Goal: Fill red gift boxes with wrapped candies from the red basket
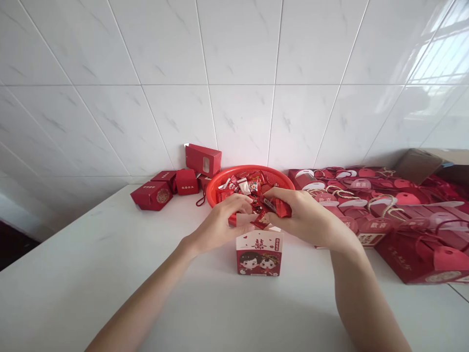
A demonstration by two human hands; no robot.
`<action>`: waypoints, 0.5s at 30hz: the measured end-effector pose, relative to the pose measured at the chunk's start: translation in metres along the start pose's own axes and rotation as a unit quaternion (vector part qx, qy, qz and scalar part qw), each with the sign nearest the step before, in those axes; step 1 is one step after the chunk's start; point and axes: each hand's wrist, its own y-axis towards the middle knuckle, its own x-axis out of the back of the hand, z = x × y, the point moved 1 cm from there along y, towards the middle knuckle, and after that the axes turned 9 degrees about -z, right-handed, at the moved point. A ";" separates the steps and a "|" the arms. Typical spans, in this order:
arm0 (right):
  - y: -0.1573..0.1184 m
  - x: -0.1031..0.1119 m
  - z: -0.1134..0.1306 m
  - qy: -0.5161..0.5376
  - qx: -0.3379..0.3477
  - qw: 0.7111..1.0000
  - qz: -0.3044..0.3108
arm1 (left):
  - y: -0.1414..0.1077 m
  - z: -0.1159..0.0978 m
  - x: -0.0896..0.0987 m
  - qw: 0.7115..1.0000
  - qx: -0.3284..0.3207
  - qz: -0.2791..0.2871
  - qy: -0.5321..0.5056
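Observation:
A small white and red candy box [258, 254], printed with two cartoon figures, stands upright in front of a red plastic basket [214, 188]. Its top is open. My left hand [229, 215] curls around the upper left edge of this box, thumb at the front rim. In my right hand [296, 210], above the box's right side, are red-wrapped candies [281, 207], pinched between thumb and fingers. More wrapped candies [244, 186] fill the basket behind. My hands partly hide the box's opening and the basket's front.
Several small red boxes [152, 195] sit at the left, near an upright red box [203, 160] by the tiled wall. Many red gift boxes with rope handles [361, 198] crowd the right side. A brown cardboard box [417, 164] is at the far right.

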 end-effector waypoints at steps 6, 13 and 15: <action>-0.003 -0.002 0.002 -0.022 0.002 0.999 -0.024 | -0.002 -0.002 0.003 0.998 0.046 0.045 0.012; -0.001 -0.005 0.005 0.003 0.021 1.000 -0.004 | -0.001 0.001 0.005 0.995 0.077 0.064 -0.020; 0.000 -0.002 0.004 0.019 0.027 0.999 0.011 | 0.000 0.002 0.004 0.994 0.076 0.068 -0.036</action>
